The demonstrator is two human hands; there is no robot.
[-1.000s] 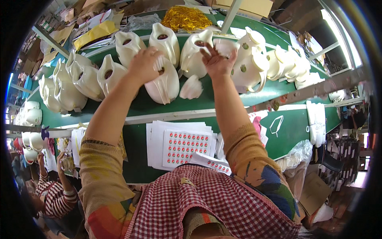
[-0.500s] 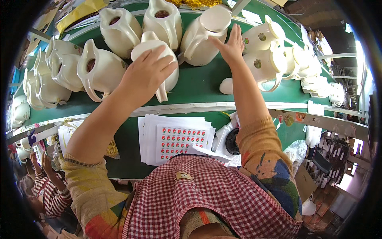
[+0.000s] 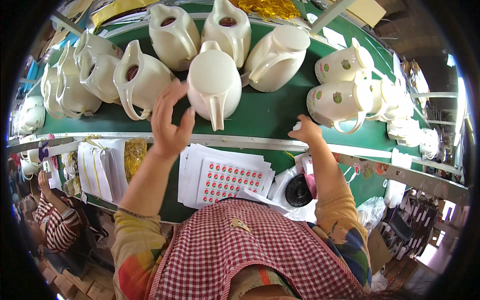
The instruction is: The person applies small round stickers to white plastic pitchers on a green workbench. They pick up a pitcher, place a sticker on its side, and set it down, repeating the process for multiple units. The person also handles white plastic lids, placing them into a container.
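My left hand (image 3: pixel 171 120) is raised with its fingers apart, beside a cream jug (image 3: pixel 215 87) that has a round lid on and its handle toward me. Behind it to the right leans a second lidded jug (image 3: pixel 274 65). My right hand (image 3: pixel 309 131) is low on the green work surface (image 3: pixel 260 112), closed on a small white wad (image 3: pixel 297 126); the fingers cover most of it. Just right of that hand lies a cream jug (image 3: pixel 332 102) with green and red printed motifs. To the left stands an unlidded jug (image 3: pixel 142 82), its opening dark reddish inside.
More cream jugs (image 3: pixel 172 40) line the left and back, and others (image 3: pixel 395 102) stand at right. A metal rail (image 3: pixel 240 141) crosses before me. Nearer are sticker sheets (image 3: pixel 232 180), a black round disc (image 3: pixel 298 191) and gold tinsel (image 3: pixel 135 155). Another person (image 3: pixel 60 222) works at left.
My left hand has left the front jug's lid and drawn back to its left. My right hand has come down from beside the rear lidded jug and taken hold of the white wad.
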